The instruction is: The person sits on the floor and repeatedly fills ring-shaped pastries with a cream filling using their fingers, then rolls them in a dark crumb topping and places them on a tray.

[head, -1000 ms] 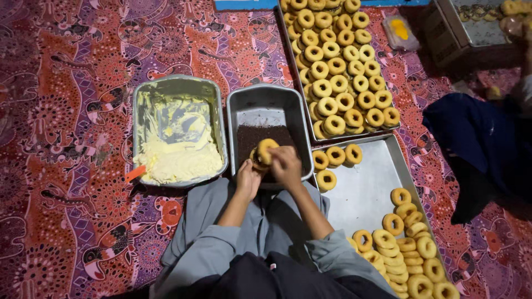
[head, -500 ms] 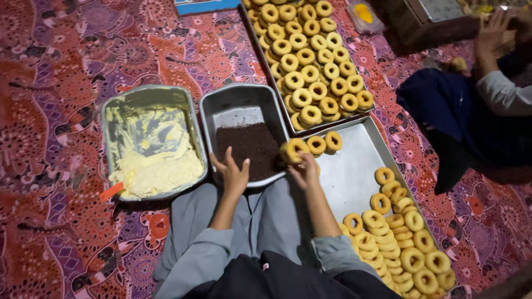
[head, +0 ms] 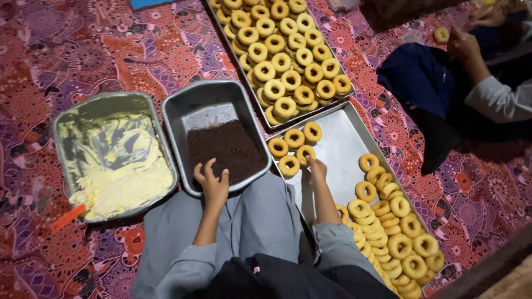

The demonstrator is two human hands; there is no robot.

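My left hand rests at the near rim of the sprinkle pan, in the middle of the frame, fingers spread open over the dark sprinkles and gripping nothing. My right hand is just right of it, on the tray; its fingertips touch the ring, but I cannot tell if they close on it. This ring lies flat, hole up, so it has no long axis and points no way. It belongs to a small group of four rings at the upper left corner of the tray; the other three are at and. The pile at lower right has too many rings to count. The full tray fills the upper middle. The cream pan is at left. I count two pans and two trays. Another person's hand is at upper right.
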